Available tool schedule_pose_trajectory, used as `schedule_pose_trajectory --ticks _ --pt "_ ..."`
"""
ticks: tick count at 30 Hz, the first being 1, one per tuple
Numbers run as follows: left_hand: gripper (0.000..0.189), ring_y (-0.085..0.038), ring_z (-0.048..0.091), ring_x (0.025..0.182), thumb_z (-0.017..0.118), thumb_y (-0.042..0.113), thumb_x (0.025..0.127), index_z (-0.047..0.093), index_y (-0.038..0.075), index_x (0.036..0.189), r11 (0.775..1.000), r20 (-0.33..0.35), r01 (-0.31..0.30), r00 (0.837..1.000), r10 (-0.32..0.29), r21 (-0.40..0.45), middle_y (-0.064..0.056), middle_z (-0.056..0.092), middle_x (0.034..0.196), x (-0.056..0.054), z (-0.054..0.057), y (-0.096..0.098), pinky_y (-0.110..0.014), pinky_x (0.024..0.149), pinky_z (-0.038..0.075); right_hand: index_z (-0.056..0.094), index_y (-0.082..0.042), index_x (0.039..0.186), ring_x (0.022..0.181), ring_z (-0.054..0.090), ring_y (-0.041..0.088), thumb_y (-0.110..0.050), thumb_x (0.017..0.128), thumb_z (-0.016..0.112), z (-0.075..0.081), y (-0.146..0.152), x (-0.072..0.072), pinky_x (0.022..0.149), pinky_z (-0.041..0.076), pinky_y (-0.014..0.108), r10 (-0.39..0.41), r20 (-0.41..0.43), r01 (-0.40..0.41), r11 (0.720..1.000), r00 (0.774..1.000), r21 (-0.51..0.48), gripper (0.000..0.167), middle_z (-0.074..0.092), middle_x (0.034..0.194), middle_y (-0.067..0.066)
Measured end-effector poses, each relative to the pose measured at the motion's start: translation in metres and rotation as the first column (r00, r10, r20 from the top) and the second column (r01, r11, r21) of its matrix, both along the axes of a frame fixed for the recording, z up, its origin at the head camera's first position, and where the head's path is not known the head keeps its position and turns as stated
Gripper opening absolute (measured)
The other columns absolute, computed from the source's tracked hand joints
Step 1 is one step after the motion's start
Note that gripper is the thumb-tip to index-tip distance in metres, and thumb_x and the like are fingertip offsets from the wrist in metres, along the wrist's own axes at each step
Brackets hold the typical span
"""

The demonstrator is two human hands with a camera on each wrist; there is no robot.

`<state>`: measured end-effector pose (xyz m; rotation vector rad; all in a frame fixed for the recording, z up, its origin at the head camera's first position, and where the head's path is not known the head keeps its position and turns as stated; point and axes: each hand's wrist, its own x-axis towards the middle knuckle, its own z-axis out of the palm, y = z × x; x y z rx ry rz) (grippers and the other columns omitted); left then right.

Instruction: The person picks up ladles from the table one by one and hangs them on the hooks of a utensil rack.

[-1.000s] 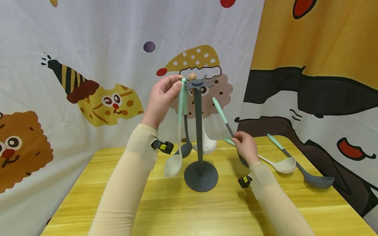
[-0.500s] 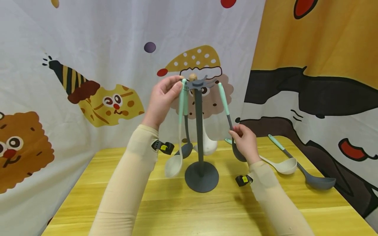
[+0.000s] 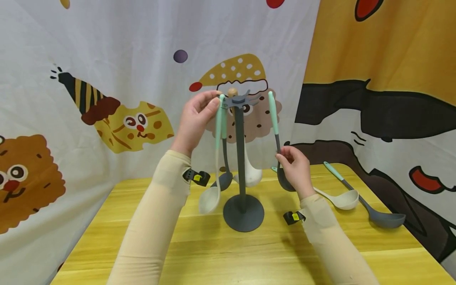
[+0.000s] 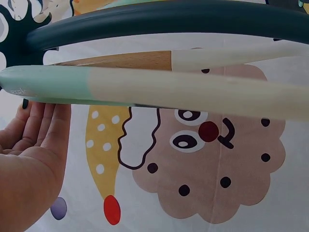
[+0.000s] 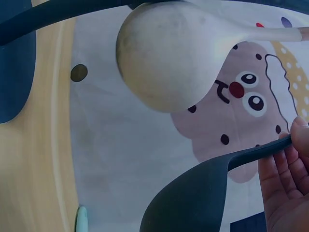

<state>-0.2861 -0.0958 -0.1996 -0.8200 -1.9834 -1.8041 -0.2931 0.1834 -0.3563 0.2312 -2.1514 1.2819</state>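
A dark grey utensil stand [image 3: 240, 158] stands upright on the table. At its hooked top, my left hand [image 3: 194, 116] pinches the mint handle end of a white ladle [image 3: 209, 200], which hangs at the stand's left side; the fingers lie behind the handle in the left wrist view. Behind it hangs a grey ladle [image 3: 224, 181] with a mint handle. My right hand [image 3: 296, 168] pinches the shaft of another grey ladle [image 5: 193, 193], held near upright to the right of the stand, mint handle [image 3: 273, 113] up. Part of its bowl is hidden behind the hand in the head view.
A white ladle [image 5: 164, 58] with a wooden handle hangs behind the stand's post. On the wooden table [image 3: 178, 253], to the right, lie a white ladle [image 3: 345, 200] and a large grey ladle [image 3: 384, 219]. A printed curtain [image 3: 142, 47] hangs behind the table.
My right hand has risen slightly with the grey ladle and turned it more upright, its handle end going up and a little right. The left hand has stayed at the stand's top.
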Motion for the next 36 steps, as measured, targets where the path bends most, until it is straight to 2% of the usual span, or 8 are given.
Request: schedule_pose_trajectory --ticks 4,10,19,36 --pt "0.034 -0.023 0.061 0.103 0.057 0.023 0.101 0.06 0.002 0.128 1.0 -0.001 0.007 1.0 -0.006 0.008 -0.011 0.065 0.114 0.0 0.0 0.0 -0.035 0.099 0.049 0.066 -0.001 0.101 0.081 0.055 0.017 -0.008 0.094 0.069 0.005 -0.003 0.003 0.071 0.045 0.02 0.012 -0.033 -0.012 1.0 0.999 -0.006 0.011 0.065 0.096 0.012" --pt "0.035 -0.021 0.062 0.101 0.056 0.021 0.102 0.059 0.0 0.129 1.0 -0.019 0.018 1.0 -0.018 0.015 -0.009 0.065 0.113 -0.001 0.0 0.0 -0.036 0.097 0.05 0.067 -0.002 0.102 0.081 0.055 0.017 -0.01 0.095 0.068 0.011 -0.005 0.008 0.071 0.045 0.022 0.026 -0.039 -0.026 1.0 0.999 -0.008 0.011 0.065 0.097 0.011" --pt "0.034 -0.021 0.062 0.101 0.057 0.021 0.102 0.059 0.0 0.128 1.0 -0.016 0.022 1.0 -0.021 0.015 -0.01 0.065 0.112 -0.001 0.0 0.0 -0.036 0.098 0.05 0.069 -0.001 0.103 0.081 0.055 0.014 -0.008 0.093 0.07 0.017 -0.01 0.015 0.07 0.045 0.018 0.058 -0.067 -0.06 0.998 0.996 -0.03 0.012 0.066 0.099 0.01" --pt "0.034 -0.022 0.062 0.101 0.057 0.022 0.102 0.06 0.001 0.129 1.0 -0.01 0.008 1.0 -0.008 0.011 -0.01 0.065 0.113 -0.002 -0.001 0.001 -0.036 0.098 0.05 0.068 -0.001 0.101 0.083 0.056 0.015 -0.007 0.093 0.07 0.015 -0.017 0.018 0.07 0.045 0.016 0.094 -0.092 -0.095 0.995 0.991 -0.004 0.011 0.067 0.101 0.011"
